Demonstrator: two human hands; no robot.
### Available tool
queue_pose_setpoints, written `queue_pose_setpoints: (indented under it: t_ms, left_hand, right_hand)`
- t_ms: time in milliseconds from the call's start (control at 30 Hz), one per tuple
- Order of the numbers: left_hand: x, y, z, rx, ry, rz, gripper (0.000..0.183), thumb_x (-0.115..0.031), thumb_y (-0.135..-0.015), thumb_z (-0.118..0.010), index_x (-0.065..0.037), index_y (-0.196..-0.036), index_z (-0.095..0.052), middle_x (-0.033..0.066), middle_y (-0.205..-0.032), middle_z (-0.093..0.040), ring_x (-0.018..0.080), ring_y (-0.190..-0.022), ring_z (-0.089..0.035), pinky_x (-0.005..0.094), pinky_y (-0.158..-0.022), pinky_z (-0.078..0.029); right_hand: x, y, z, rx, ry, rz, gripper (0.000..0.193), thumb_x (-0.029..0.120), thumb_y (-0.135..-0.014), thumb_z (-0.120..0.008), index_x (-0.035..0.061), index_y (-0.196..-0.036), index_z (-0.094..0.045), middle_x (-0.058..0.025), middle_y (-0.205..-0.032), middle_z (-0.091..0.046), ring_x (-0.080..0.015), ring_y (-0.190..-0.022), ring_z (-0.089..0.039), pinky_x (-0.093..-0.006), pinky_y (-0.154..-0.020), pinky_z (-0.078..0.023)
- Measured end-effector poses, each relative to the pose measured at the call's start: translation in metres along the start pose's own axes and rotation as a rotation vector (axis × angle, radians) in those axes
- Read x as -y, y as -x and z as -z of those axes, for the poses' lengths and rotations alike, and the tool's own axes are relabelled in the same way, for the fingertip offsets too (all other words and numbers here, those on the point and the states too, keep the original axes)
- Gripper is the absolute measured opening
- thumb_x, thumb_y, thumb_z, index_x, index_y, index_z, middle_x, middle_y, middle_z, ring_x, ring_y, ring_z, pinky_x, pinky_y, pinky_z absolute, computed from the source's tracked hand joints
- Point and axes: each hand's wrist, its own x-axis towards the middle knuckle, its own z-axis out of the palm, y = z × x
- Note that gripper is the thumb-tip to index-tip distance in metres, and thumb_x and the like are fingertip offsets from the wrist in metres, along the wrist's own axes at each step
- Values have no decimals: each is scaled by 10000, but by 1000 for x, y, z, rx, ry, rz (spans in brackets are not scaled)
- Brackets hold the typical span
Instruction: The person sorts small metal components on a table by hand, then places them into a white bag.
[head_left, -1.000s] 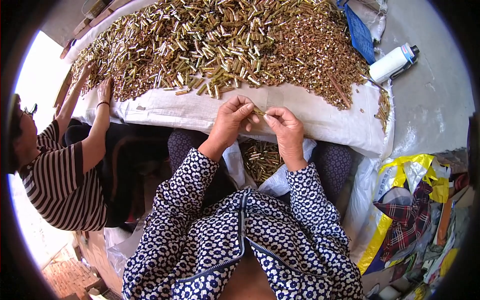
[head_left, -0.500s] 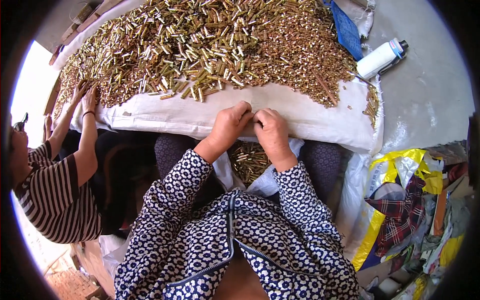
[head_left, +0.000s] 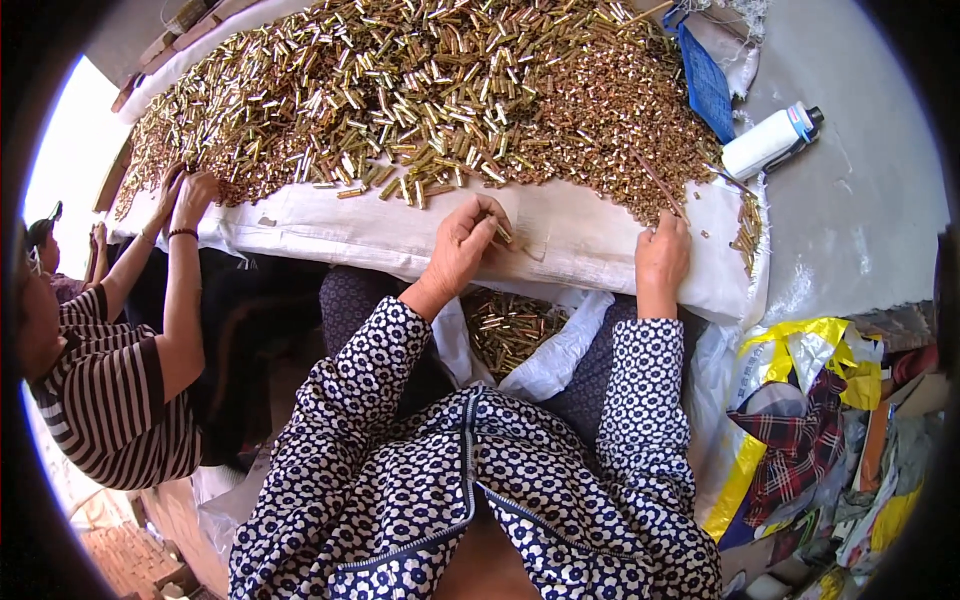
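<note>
My left hand is closed in a pinch on a small gold-coloured metal sleeve, held over the cloth's near edge. At the lower edge of a heap of small copper-gold metal pieces is my right hand, its fingers curled together. What those fingertips grip, if anything, is hidden. A thin reddish stick lies on the heap, its near end just above them. Farther left spreads a large heap of gold metal sleeves. Between my knees a white bag holds many gold metal pieces.
White cloth covers the worktop. At the right lie a blue plastic tray and a white bottle. A co-worker in a striped shirt reaches into the heap on the left. Bags and a plaid cloth crowd the lower right.
My hands were together at the cloth's edge; now they are apart. My right hand has moved right to the small pieces, while my left has stayed nearly in place, showing the sleeve.
</note>
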Motion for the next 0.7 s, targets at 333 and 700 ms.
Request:
queue_pose_setpoints:
  t_ms: [333,700]
  left_hand:
    - [-4,-9,0,-45,38,84,93,-94,-860,-443,-24,-885,-498,8,-716,-526,70,-592,-523,211,-485,-435]
    - [-10,-72,25,31,-1450,-370,58,-29,-722,-485,-35,-763,-526,131,-852,-532,301,-692,-571,383,-599,-463]
  right_hand:
    - [71,6,-5,177,-170,316,196,20,-777,-550,-4,-971,-565,-133,-965,-576,-225,-901,-548,-310,-802,-468]
    - [70,17,-15,-12,-189,410,116,20,-756,-560,40,-863,-601,-90,-865,-611,-220,-817,-572,-324,-730,-475]
